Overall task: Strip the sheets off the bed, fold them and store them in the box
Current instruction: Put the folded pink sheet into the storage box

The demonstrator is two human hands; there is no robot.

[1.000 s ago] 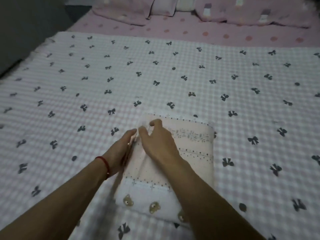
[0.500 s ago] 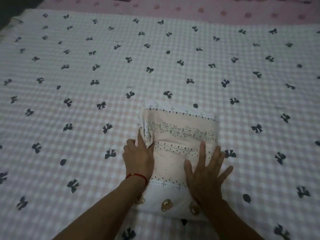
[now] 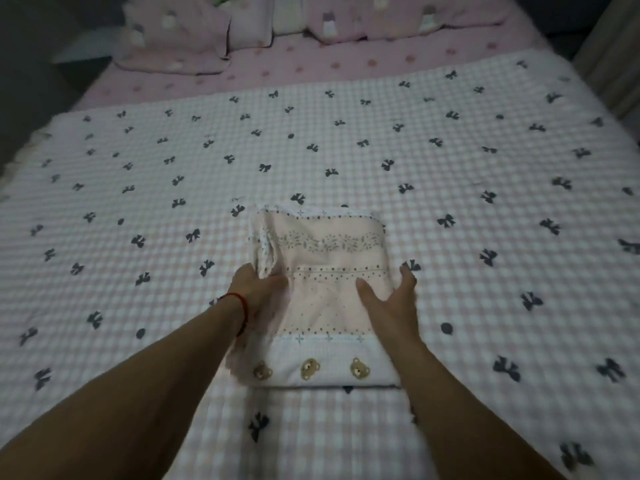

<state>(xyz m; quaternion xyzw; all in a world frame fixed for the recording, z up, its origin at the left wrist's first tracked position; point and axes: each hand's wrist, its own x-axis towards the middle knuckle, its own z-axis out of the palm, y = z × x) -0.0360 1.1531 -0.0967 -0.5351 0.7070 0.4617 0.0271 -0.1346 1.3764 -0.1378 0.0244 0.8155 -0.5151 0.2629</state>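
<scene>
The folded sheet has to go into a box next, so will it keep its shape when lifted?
Probably not without support. The folded sheet is soft cloth and would likely sag. Loose layers bunch at its left edge, where the left hand grips, and may splay open. The right hand is at its right side.

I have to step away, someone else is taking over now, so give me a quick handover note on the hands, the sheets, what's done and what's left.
Left hand: grips the left edge of the folded sheet.
Right hand: open, fingers spread at the bundle's right edge.
The folded sheet lies in the middle of the checked bow-print sheet, which is spread flat on the bed.
Done: one sheet folded into a compact rectangle.
Left: put it in the box, which is not in view; strip and fold the bow-print sheet and the pink dotted sheet near the pillows.
</scene>
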